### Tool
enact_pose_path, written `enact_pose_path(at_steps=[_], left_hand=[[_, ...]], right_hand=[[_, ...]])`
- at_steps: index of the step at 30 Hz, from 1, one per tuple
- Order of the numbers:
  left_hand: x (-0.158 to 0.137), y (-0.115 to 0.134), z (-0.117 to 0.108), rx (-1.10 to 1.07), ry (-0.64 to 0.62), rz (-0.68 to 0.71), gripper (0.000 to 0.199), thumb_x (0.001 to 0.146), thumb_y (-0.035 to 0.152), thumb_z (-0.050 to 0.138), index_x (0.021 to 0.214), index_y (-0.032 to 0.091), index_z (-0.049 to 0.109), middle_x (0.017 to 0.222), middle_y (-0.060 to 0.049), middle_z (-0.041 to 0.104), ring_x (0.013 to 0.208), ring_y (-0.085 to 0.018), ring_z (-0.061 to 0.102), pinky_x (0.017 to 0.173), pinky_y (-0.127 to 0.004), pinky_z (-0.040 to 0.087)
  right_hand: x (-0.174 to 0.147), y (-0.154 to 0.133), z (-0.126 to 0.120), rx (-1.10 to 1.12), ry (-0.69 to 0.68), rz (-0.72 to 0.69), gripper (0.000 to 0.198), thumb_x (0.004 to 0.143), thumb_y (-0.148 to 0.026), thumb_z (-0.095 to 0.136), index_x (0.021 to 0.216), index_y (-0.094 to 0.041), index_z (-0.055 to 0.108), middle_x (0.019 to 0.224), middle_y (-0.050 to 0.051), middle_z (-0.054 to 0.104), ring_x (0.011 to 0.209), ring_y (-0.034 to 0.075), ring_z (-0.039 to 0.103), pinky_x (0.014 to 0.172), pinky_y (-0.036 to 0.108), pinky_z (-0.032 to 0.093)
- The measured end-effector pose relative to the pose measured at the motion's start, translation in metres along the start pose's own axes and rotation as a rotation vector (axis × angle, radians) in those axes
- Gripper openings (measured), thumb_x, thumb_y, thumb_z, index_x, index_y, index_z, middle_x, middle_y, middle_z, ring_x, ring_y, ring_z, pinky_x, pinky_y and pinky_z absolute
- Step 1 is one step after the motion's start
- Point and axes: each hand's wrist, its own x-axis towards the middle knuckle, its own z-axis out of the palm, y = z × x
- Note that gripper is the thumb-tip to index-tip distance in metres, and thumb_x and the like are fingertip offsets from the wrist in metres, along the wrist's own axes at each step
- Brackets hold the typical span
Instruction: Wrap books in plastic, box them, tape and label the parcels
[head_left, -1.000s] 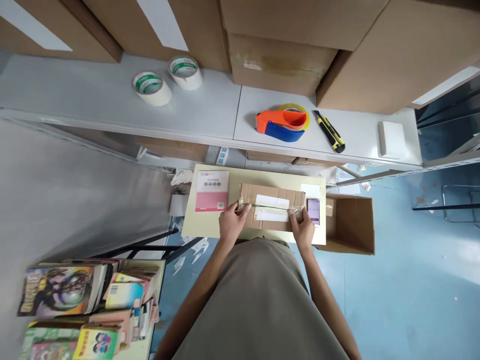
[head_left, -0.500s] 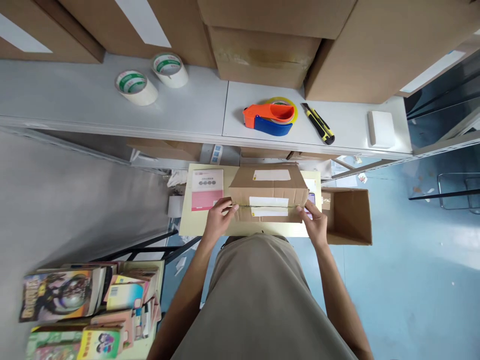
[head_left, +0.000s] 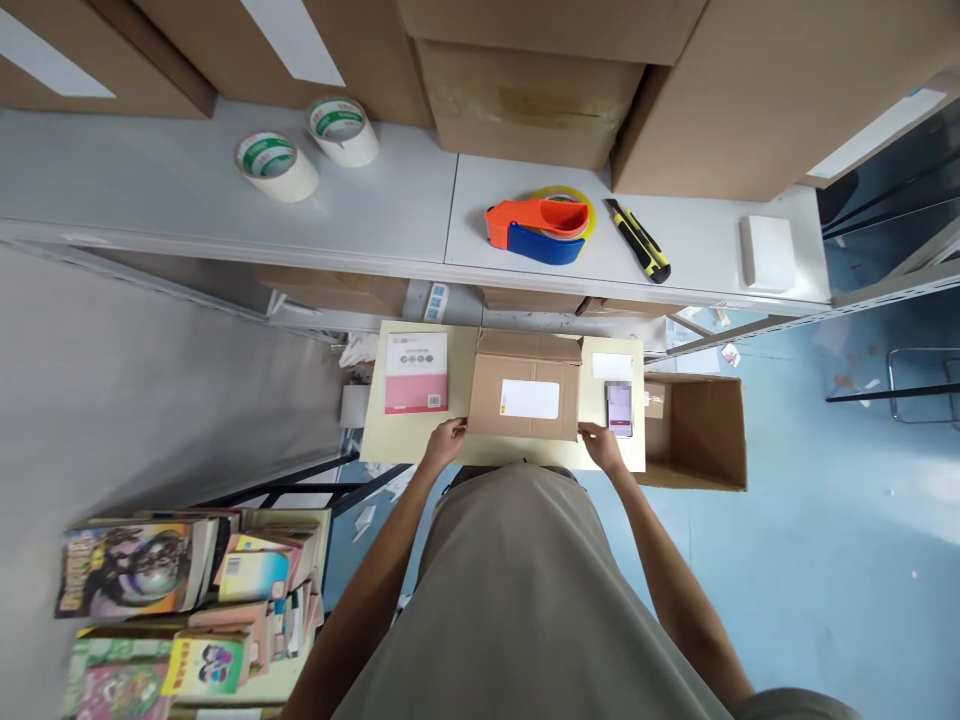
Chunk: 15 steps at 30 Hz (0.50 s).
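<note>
A brown cardboard box [head_left: 517, 362] with a white label [head_left: 529, 399] on its top lies on the pale yellow table [head_left: 409, 438] right before me. At its near left corner, my left hand [head_left: 445, 444] is closed, with the fingertips on the box's edge. My right hand [head_left: 602, 446] pinches the near right corner in the same way. Both thumbs are partly hidden. A pink and white booklet [head_left: 415, 374] lies to the left of the box. Right of it are a phone [head_left: 619, 408] with a lit screen and a white slip of paper [head_left: 612, 365].
On the grey shelf [head_left: 390, 220] sit tape rolls [head_left: 277, 168], an orange and blue tape dispenser [head_left: 538, 228], a utility knife [head_left: 637, 242] and a white block [head_left: 768, 253]. Larger cartons [head_left: 525, 110] stand behind. An open carton [head_left: 701, 435] is at the right, stacked books [head_left: 127, 570] at lower left.
The box has come down from a tilted position, its label strips and split edge facing me, to lie flat with one label up. Both hands have lowered with it; the phone is uncovered.
</note>
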Motion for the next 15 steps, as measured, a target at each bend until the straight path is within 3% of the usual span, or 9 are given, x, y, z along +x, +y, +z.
enact_pose_path(at_steps=[3,6,10,15], left_hand=[[0.023,0.015,-0.009,-0.095,0.066,0.030,0.037,0.095,0.027,0.062,0.128,0.018,0.078,0.138,-0.016,0.079,0.129,-0.028,0.075,0.110,-0.040,0.060],[0.046,0.044,-0.013,-0.203,0.087,0.078,0.049,0.096,0.033,0.071,0.141,0.014,0.072,0.149,-0.022,0.072,0.133,-0.029,0.073,0.111,-0.040,0.059],[0.056,0.074,-0.010,-0.168,0.055,0.092,0.062,0.084,0.024,0.082,0.143,0.011,0.071,0.141,-0.025,0.076,0.116,-0.029,0.077,0.108,-0.043,0.061],[0.036,0.075,-0.013,-0.197,0.141,0.155,0.059,0.074,0.014,0.077,0.133,0.019,0.075,0.129,-0.013,0.082,0.095,-0.022,0.075,0.092,-0.038,0.064]], right_hand=[[0.024,-0.006,-0.022,0.088,0.095,0.008,0.044,0.105,-0.030,0.044,0.129,-0.010,0.075,0.133,0.024,0.080,0.116,0.025,0.079,0.097,0.038,0.063],[0.047,-0.018,-0.034,0.253,0.128,0.013,0.051,0.106,-0.040,0.051,0.139,-0.005,0.068,0.137,0.027,0.077,0.114,0.024,0.079,0.093,0.035,0.064],[0.058,-0.029,-0.034,0.309,0.112,0.015,0.054,0.100,-0.043,0.064,0.139,-0.006,0.068,0.137,0.026,0.078,0.115,0.025,0.077,0.094,0.037,0.063],[0.043,-0.024,-0.040,0.357,0.238,-0.132,0.053,0.092,-0.057,0.072,0.125,-0.016,0.079,0.131,0.021,0.081,0.099,0.028,0.076,0.092,0.045,0.064]])
